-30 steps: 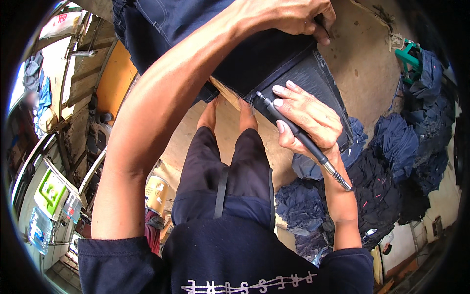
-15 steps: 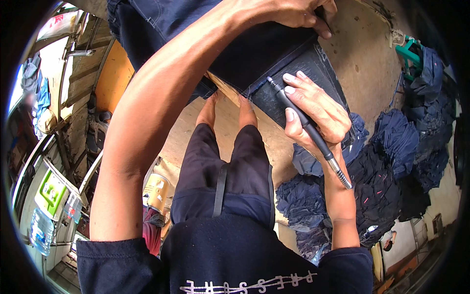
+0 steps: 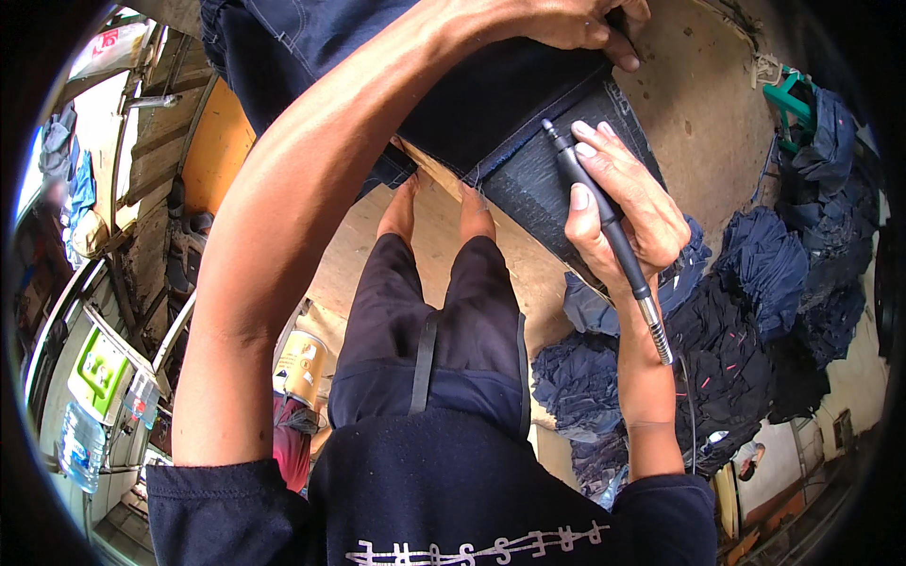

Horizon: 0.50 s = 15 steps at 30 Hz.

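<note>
A dark blue denim garment (image 3: 472, 85) lies stretched over a raised board at the top of the view. My left hand (image 3: 566, 24) presses down on its upper part, fingers clamped on the cloth. My right hand (image 3: 628, 212) grips a slim black pen-shaped rotary tool (image 3: 604, 226) with a metal end and a cable trailing down. The tool's tip rests on the dark hem panel (image 3: 547, 179) of the denim. My bare feet (image 3: 439, 212) stand on a plywood floor below.
Heaps of dark blue denim pieces (image 3: 755, 321) lie on the floor at right. A green stool (image 3: 788, 94) stands at the upper right. A yellow-and-white bucket (image 3: 302, 368) sits by my left leg. Wooden shelving, a green box and a water bottle (image 3: 80, 443) are at left.
My right hand has slid the tool up and rightward along the hem panel. The left hand has stayed pressed on the denim.
</note>
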Available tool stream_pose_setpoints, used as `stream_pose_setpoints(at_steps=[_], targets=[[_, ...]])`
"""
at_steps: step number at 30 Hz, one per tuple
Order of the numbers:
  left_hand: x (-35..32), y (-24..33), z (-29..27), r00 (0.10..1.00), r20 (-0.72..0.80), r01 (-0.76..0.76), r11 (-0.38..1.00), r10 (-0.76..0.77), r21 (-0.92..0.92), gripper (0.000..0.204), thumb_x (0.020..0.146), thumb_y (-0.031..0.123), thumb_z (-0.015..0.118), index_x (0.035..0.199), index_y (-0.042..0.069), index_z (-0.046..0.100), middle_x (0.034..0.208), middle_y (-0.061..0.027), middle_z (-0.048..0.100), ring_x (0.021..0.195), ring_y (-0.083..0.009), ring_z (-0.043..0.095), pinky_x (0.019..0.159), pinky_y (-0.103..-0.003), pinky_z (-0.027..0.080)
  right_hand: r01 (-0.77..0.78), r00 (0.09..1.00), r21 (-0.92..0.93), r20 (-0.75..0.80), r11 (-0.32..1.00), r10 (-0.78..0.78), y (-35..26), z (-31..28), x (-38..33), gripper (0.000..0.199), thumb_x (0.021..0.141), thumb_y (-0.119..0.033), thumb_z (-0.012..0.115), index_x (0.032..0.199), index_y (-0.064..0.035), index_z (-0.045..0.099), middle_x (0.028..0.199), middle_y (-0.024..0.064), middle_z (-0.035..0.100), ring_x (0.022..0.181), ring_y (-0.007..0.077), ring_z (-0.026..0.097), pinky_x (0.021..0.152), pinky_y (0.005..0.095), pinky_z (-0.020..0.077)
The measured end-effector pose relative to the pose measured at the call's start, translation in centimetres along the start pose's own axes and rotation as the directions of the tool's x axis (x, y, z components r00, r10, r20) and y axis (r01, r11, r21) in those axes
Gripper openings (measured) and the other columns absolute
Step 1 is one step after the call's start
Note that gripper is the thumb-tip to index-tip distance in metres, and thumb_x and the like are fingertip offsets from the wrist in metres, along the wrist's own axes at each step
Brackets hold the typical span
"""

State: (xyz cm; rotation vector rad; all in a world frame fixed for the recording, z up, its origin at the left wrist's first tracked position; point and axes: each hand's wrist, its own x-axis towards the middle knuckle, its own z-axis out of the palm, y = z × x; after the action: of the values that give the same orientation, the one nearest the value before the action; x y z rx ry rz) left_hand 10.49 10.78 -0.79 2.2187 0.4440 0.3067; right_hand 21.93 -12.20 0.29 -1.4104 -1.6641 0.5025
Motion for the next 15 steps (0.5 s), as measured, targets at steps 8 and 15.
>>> stream_pose_setpoints(at_steps=[8,15], targets=[[0.11,-0.18,0.24,1.0,-0.005,-0.006,1.0,0.006,0.008,0.021,0.086,0.023,0.089,0.094,0.005,0.081,0.084,-0.0217,0.076,0.082,-0.0412,0.077,0.072,-0.049,0.059,0.042,0.998,0.029,0.038,0.999,-0.044,0.0,0.06,-0.09,0.026,0.084,0.0,0.072,0.108,0.009,0.079,0.107,0.0269,0.082,0.109,0.0398,0.082,0.107,0.0547,0.0613],[-0.04,-0.49,0.61,0.999,-0.031,-0.027,0.999,0.028,0.043,0.021,0.086,0.023,0.089,0.093,0.005,0.081,0.083,-0.0218,0.076,0.081,-0.0415,0.077,0.072,-0.048,0.059,0.065,0.993,0.072,0.094,0.995,-0.071,-0.24,0.12,-0.01,0.027,0.075,0.0,0.079,0.101,0.0042,0.082,0.095,0.0165,0.082,0.105,0.0347,0.083,0.103,0.0504,0.0652]])
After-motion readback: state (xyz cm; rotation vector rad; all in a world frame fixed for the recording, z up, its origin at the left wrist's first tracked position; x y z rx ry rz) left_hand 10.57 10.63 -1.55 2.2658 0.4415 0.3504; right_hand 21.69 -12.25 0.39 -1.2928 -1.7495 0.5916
